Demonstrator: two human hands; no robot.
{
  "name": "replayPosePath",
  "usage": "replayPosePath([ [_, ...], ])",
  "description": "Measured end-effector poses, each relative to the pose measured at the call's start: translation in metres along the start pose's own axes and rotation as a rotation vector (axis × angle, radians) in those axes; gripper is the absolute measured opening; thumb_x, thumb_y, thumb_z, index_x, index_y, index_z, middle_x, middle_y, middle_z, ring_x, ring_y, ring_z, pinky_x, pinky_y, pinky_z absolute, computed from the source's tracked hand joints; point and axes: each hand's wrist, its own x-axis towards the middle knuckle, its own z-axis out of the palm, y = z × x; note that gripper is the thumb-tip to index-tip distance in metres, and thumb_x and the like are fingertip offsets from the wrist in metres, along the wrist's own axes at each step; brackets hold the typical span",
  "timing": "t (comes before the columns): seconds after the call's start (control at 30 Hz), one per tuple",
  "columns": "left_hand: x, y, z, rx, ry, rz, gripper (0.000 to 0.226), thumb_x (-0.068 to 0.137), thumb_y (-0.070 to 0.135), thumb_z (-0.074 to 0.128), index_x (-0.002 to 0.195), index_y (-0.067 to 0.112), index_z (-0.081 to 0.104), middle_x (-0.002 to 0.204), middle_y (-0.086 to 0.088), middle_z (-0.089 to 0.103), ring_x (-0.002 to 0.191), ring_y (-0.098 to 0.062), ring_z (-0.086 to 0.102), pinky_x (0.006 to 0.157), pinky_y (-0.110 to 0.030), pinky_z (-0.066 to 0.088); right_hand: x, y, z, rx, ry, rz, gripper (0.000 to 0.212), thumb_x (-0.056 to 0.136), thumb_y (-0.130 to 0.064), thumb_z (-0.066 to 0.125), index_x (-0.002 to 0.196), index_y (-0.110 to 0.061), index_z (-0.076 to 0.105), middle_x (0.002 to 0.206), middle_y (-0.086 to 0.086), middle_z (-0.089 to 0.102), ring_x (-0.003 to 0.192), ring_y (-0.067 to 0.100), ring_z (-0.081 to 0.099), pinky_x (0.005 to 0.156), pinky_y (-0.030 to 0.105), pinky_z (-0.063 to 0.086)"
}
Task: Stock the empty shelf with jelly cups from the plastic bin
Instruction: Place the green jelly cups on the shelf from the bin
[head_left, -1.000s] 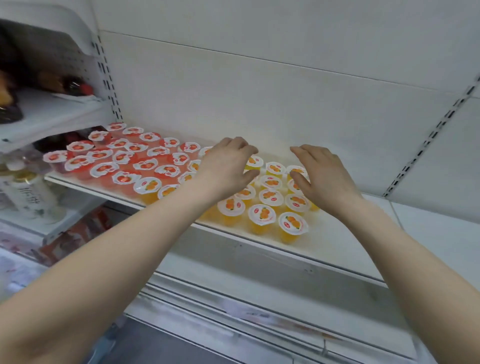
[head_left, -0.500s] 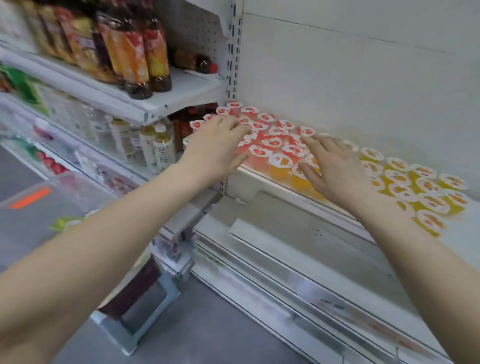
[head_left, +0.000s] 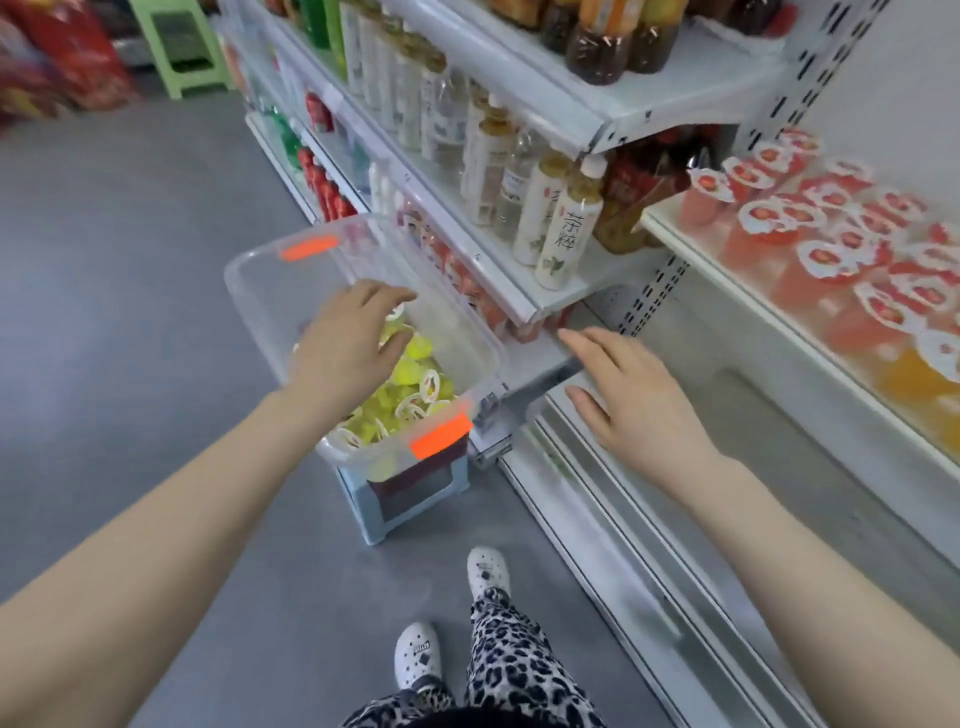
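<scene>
Jelly cups (head_left: 410, 371), yellow-green, are heaped in the clear plastic bin (head_left: 270, 291), which is set on a small blue stool (head_left: 363, 499) on the floor. The left hand (head_left: 348, 348) is lowered into the bin, its grip loosely curled over the cups; whether one is held cannot be told. The right hand (head_left: 641, 402) is spread open, empty. Farther off, red cups (head_left: 826, 244) are ranged on the shelf (head_left: 727, 270).

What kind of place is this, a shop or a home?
Most likely a small grocery shop: white metal retail shelving runs along an aisle, packed with rows of bottled drinks, and many identical red jelly cups are lined up on a shelf for sale.
</scene>
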Motion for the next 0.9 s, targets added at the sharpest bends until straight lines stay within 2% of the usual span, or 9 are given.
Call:
replayPosePath([
  [0.13, -0.026, -0.042, 0.028, 0.007, -0.069, -0.167, 0.037, 0.087, 0.022, 0.066, 0.123, 0.017, 0.06, 0.118, -0.006, 0.06, 0.112, -0.032, 0.054, 0.093, -0.043, 0.045, 0.045, -0.011, 0.054, 0.09, -0.115, -0.142, 0.048, 0.09, -0.023, 0.056, 0.136, -0.009, 0.052, 0.126, 0.01, 0.057, 0.111, 0.029, 0.053, 0.097, 0.04, 0.044],
  [0.27, -0.034, -0.062, 0.057, -0.004, -0.146, -0.318, 0.038, 0.087, 0.019, 0.067, 0.124, 0.015, 0.062, 0.116, -0.008, 0.061, 0.111, -0.033, 0.053, 0.091, -0.042, 0.043, 0.094, -0.02, 0.102, 0.209, -0.283, -0.181, 0.053, 0.084, -0.013, 0.064, 0.136, -0.01, 0.054, 0.126, 0.011, 0.059, 0.114, 0.032, 0.056, 0.094, 0.038, 0.046],
  [0.43, -0.042, -0.069, 0.082, 0.18, -0.147, -0.32, 0.037, 0.074, 0.018, 0.076, 0.11, 0.018, 0.069, 0.102, -0.004, 0.069, 0.098, -0.033, 0.061, 0.08, -0.041, 0.049, 0.149, -0.029, 0.18, 0.162, -0.639, -0.232, 0.061, 0.082, -0.009, 0.064, 0.141, -0.01, 0.046, 0.135, 0.014, 0.053, 0.121, 0.035, 0.049, 0.101, 0.043, 0.043],
  [0.5, -0.042, -0.071, 0.083, 0.19, -0.116, -0.323, 0.035, 0.074, 0.017, 0.075, 0.109, 0.018, 0.069, 0.1, -0.003, 0.069, 0.096, -0.031, 0.06, 0.077, -0.039, 0.049, 0.166, -0.034, 0.213, 0.097, -0.739, -0.264, 0.055, 0.081, -0.008, 0.063, 0.134, -0.01, 0.047, 0.13, 0.015, 0.052, 0.118, 0.037, 0.051, 0.095, 0.045, 0.046],
  [0.6, -0.043, -0.073, 0.084, 0.204, -0.101, -0.32, 0.034, 0.073, 0.014, 0.074, 0.107, 0.017, 0.07, 0.101, -0.002, 0.068, 0.094, -0.03, 0.06, 0.076, -0.038, 0.048, 0.183, -0.044, 0.245, -0.02, -0.853, -0.288, 0.045, 0.082, 0.004, 0.054, 0.126, -0.005, 0.048, 0.126, 0.02, 0.051, 0.117, 0.037, 0.051, 0.093, 0.042, 0.047],
  [0.67, -0.043, -0.072, 0.085, 0.211, -0.111, -0.327, 0.035, 0.071, 0.011, 0.073, 0.105, 0.017, 0.069, 0.108, -0.002, 0.068, 0.094, -0.03, 0.061, 0.076, -0.038, 0.048, 0.186, -0.044, 0.258, -0.064, -0.9, -0.283, 0.04, 0.085, 0.006, 0.05, 0.123, -0.005, 0.048, 0.128, 0.02, 0.049, 0.115, 0.037, 0.052, 0.091, 0.042, 0.048],
  [0.77, -0.042, -0.072, 0.087, 0.219, -0.137, -0.339, 0.036, 0.069, 0.008, 0.072, 0.105, 0.016, 0.07, 0.108, -0.004, 0.067, 0.092, -0.031, 0.061, 0.076, -0.039, 0.05, 0.189, -0.04, 0.27, -0.075, -0.896, -0.281, 0.034, 0.085, 0.004, 0.053, 0.118, -0.006, 0.05, 0.124, 0.019, 0.05, 0.107, 0.036, 0.057, 0.084, 0.042, 0.051],
  [0.9, -0.042, -0.073, 0.087, 0.264, -0.174, -0.341, 0.039, 0.068, 0.008, 0.075, 0.105, 0.017, 0.07, 0.108, -0.004, 0.068, 0.091, -0.029, 0.061, 0.075, -0.037, 0.05, 0.192, -0.042, 0.258, -0.053, -0.895, -0.268, 0.039, 0.08, -0.001, 0.06, 0.118, -0.006, 0.048, 0.12, 0.019, 0.052, 0.103, 0.036, 0.058, 0.08, 0.04, 0.052],
])
